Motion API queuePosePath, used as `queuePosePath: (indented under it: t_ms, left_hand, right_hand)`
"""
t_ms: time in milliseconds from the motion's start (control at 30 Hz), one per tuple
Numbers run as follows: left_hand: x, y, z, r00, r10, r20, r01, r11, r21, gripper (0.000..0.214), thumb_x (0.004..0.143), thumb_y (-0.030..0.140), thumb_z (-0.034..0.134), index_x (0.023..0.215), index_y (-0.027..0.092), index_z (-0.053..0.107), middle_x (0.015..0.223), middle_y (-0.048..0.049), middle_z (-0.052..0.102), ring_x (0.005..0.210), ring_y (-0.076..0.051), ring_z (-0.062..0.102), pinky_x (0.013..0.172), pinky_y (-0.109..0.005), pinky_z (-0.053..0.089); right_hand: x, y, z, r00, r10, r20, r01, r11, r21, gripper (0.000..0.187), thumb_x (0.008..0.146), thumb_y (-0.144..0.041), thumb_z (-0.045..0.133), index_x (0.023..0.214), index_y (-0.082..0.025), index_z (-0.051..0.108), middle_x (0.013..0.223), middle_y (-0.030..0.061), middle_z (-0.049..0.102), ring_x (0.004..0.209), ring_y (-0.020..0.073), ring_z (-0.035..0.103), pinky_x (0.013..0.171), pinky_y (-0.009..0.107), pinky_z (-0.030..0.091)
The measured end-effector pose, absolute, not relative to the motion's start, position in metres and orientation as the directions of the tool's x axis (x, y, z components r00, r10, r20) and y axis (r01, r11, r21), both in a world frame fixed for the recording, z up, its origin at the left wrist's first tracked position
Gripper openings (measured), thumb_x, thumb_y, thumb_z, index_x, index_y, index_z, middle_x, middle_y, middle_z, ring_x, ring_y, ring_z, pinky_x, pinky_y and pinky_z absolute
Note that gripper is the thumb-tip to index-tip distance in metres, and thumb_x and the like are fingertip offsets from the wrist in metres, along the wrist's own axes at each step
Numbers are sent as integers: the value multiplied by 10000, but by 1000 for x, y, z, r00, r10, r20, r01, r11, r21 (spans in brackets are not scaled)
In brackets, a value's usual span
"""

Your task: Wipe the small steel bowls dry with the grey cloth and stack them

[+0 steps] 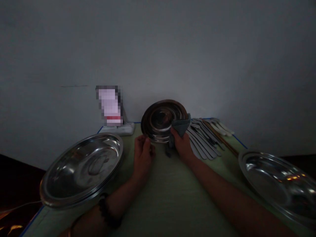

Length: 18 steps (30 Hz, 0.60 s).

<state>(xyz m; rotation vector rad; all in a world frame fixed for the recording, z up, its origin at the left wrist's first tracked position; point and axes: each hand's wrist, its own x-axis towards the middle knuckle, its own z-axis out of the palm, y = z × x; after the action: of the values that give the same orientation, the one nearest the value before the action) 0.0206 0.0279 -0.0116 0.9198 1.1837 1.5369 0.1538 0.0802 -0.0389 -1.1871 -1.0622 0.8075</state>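
A round stainless steel plate [160,120] is tilted up above the far side of the table, its shiny inner face towards me. With curled fingers, my left hand [143,151] grips its lower left rim. My right hand [182,143] is closed on a folded grey-green cloth [181,126], which lies against the plate's right edge. The fingers behind the cloth are hidden. Just right of this hand, several metal pieces of cutlery [203,141] lie side by side.
Stacked steel basins [81,171] stand at left, another steel basin [276,181] at right. A lit phone [110,105] leans on a white stand [119,129] by the wall. Chopsticks [222,140] and white-handled spoons [219,127] lie at back right on the green tabletop [168,197].
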Motion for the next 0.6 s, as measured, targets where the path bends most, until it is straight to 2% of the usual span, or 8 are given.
queuePosePath:
  t_ms: [200, 433, 600]
  left_hand:
    - [20, 27, -11, -216, 976, -35, -245, -19, 969, 195, 820, 363, 588, 907, 240, 464, 692, 65, 474, 538, -67, 457, 478, -179, 366]
    - [20, 30, -23, -44, 999, 22, -196, -30, 980, 195, 825, 367, 581, 900, 234, 460, 723, 73, 459, 528, -55, 444, 446, -171, 335]
    - [20, 29, -18, -158, 987, 31, -195, -62, 979, 200, 823, 359, 586, 922, 233, 467, 746, 66, 471, 529, -55, 444, 449, -174, 345]
  right_hand:
    - [155, 80, -38, 325, 916, 236, 96, 217, -972, 416, 756, -561, 595, 801, -162, 704, 795, 71, 733, 833, 262, 658, 777, 379, 497]
    - [154, 79, -37, 279, 922, 269, 35, 270, -962, 386, 751, -524, 630, 909, -183, 718, 913, 58, 752, 930, 255, 666, 882, 387, 477]
    - [154, 80, -38, 310, 922, 234, -5, 248, -969, 385, 746, -532, 630, 881, -184, 723, 909, 56, 754, 948, 265, 669, 857, 385, 493]
